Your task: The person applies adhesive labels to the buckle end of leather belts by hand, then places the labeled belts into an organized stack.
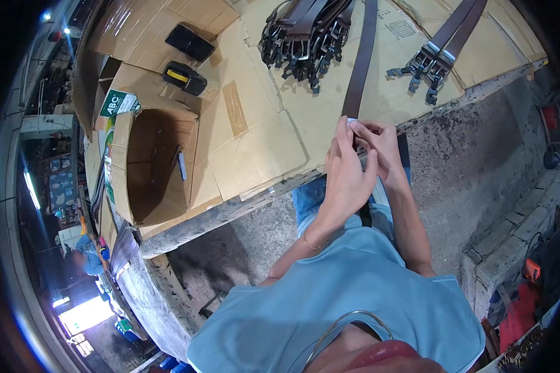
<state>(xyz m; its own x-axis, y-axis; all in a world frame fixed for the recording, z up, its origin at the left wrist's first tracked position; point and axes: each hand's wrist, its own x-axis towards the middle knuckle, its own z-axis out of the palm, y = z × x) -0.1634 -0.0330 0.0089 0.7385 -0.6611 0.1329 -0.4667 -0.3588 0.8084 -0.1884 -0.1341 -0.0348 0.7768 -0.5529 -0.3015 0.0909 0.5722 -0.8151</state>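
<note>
A dark brown belt (361,65) runs down the cardboard-covered table to its near edge, where both my hands meet at its end. My left hand (347,173) is closed on the belt end, its fingers bent around it. Fingers pinched together, my right hand (381,148) grips the same end from the right. A small white band (352,122) shows on the belt just at my fingertips. My fingers hide the end itself. Up and left of my hands lies a pile of belts (305,46) with metal buckles. Two more buckled belts (434,59) lie to the right.
An open cardboard box (134,168) with a thin blue-grey item (182,165) inside stands on the left. Behind it are a black phone (190,41) and a black-and-yellow object (185,78). The cardboard-covered table (255,140) ends just before my body. Another person (90,255) is far left.
</note>
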